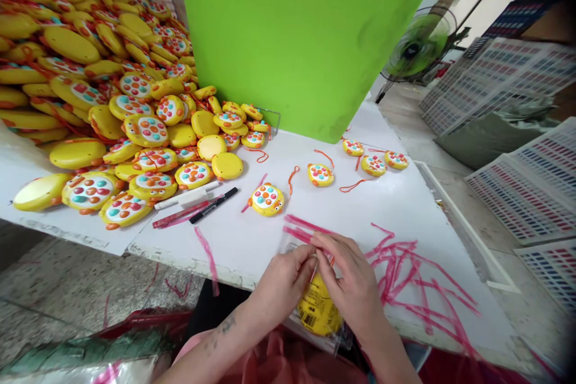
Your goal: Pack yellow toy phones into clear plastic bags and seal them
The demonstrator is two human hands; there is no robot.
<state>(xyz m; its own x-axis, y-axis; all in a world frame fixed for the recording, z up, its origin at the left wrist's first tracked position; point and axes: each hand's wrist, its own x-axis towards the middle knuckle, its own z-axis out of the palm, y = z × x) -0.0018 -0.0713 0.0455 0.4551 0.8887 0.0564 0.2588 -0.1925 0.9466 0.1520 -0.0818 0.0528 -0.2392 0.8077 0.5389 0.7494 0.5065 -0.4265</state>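
At the table's front edge, my left hand [285, 273] and my right hand [351, 273] meet with fingertips pinched together. Whatever lies between the fingertips is too small and covered to name. Beneath them is a yellow printed piece with a barcode [319, 312], in or on clear plastic packaging, partly hidden by my hands. A bit of orange-red cord shows by my right fingers. Pink plastic strips [310, 234] lie just beyond my fingertips. A yellow turtle-shaped toy [267, 199] with coloured buttons and a red cord rests farther back.
A large heap of similar toys [135, 102] fills the left. Pens [213, 205] lie before it. Several toys [373, 165] sit at the back right. More pink strips [414, 276] tangle at right. A green panel [288, 42] stands behind, with a fan [416, 48] beyond.
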